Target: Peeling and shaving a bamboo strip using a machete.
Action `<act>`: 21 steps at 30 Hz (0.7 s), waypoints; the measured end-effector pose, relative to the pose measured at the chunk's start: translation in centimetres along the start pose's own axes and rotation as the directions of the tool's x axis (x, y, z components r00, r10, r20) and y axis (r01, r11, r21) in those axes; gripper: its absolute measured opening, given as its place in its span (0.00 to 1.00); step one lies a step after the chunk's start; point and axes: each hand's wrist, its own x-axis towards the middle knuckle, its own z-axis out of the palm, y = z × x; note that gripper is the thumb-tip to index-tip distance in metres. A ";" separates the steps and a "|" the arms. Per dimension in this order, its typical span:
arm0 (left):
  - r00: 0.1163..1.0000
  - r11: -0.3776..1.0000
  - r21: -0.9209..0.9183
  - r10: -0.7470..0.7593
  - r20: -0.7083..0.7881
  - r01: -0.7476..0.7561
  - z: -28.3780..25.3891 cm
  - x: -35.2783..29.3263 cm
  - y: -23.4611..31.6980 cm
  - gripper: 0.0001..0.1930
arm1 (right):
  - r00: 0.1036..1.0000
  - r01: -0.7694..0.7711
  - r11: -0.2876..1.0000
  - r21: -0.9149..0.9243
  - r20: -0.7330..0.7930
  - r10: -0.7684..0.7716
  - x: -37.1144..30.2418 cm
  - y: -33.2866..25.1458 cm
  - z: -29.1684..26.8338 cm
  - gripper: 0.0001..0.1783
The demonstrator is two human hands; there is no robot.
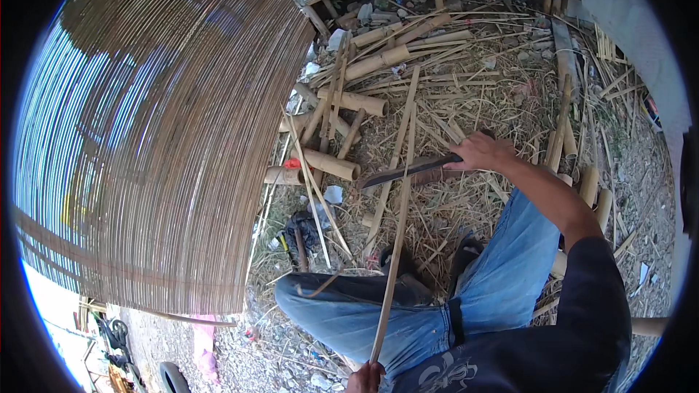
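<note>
My right hand (482, 151) is closed round the handle of a machete. Its long dark blade (389, 175) points left, low over the shavings. At the bottom edge of the view, my left hand (366, 378) grips the near end of a long, thin bamboo strip (394, 266). The strip runs away from me over my jeans-covered leg, and its far part crosses the machete blade. Whether blade and strip touch, I cannot tell. A hooked thin piece (319, 290) lies over my left leg.
Cut bamboo tubes (331, 164) and split bamboo pieces (338, 91) lie ahead and to the left. Shavings (459, 211) cover the ground. A slatted bamboo screen (167, 131) stands at left; a pale sheet wall (641, 36) rises at right. More tubes (588, 185) lie beside my right leg.
</note>
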 end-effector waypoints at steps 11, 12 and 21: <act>0.980 0.961 -0.275 -0.079 -0.183 0.026 -0.1 2.5 3.5 0.21 | 0.994 0.081 0.828 0.554 -0.104 -0.028 -1.1 -6.5 2.3 0.33; 0.982 0.965 -0.257 -0.088 -0.165 0.043 -0.3 2.7 3.3 0.21 | 0.996 0.075 0.683 0.726 -0.018 -0.090 -0.8 -6.9 2.7 0.33; 0.971 0.968 -0.199 -0.183 -0.151 0.152 0.0 4.1 5.5 0.20 | 0.872 0.451 0.873 0.187 -0.300 -0.386 -1.1 -10.5 2.3 0.33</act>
